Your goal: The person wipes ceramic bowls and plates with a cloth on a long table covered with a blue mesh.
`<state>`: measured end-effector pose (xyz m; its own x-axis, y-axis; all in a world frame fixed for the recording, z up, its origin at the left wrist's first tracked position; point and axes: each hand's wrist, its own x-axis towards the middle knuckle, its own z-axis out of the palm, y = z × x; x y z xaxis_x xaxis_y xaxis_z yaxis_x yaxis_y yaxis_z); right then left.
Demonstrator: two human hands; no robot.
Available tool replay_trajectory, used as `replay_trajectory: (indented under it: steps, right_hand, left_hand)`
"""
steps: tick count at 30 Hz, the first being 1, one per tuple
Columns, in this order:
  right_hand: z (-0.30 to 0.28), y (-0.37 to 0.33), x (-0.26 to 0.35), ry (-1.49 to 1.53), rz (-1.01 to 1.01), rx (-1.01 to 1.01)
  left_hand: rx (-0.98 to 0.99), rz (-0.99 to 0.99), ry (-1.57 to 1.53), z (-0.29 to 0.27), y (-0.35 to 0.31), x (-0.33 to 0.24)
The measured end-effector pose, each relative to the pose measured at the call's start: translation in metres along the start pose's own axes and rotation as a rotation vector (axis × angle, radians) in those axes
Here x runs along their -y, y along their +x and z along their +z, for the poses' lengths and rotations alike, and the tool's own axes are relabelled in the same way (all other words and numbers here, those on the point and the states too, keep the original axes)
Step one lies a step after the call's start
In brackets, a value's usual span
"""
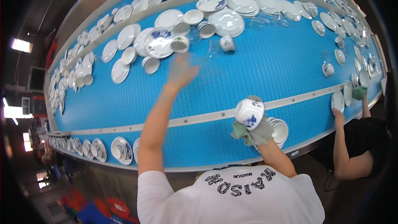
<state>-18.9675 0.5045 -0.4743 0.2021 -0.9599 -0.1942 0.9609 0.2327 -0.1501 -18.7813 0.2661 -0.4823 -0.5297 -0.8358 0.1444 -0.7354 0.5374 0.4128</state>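
My left hand, smeared by motion, is stretched out over the blue belt. It is close below a small white cup that overlaps a large plate with blue flowers; whether they touch I cannot tell. My right hand is closed round a white bowl with a blue pattern, with a grey-green cloth between hand and bowl. The bowl is tilted on its side above the near rail. Just right of that hand, stacked white bowls sit on the near strip.
A pale metal rail splits the belt from the near strip, where stacked dishes stand at left. Plates, bowls and clear glasses crowd the far side. At right a co-worker's hands hold a plate and a green cloth.
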Motion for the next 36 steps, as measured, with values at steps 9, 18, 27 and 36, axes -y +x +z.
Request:
replay_trajectory:
  steps: [9,18,27,36]
  right_hand:
    - [-0.057,-0.057,0.112,-0.467,-0.567,-0.317]
    - [-0.081,-0.097,0.208,-0.729,-0.753,-0.423]
    - [-0.113,-0.152,0.289,-0.939,-0.882,-0.577]
    - [-0.125,-0.159,0.346,-1.451,-0.801,-0.494]
  left_hand:
    - [0.255,-0.241,0.925,0.006,0.031,0.205]
    - [0.181,-0.371,0.961,0.049,0.014,0.193]
    - [-0.346,-0.626,0.43,-0.03,0.015,0.112]
    - [0.064,0.701,-0.067,0.171,0.033,-0.263]
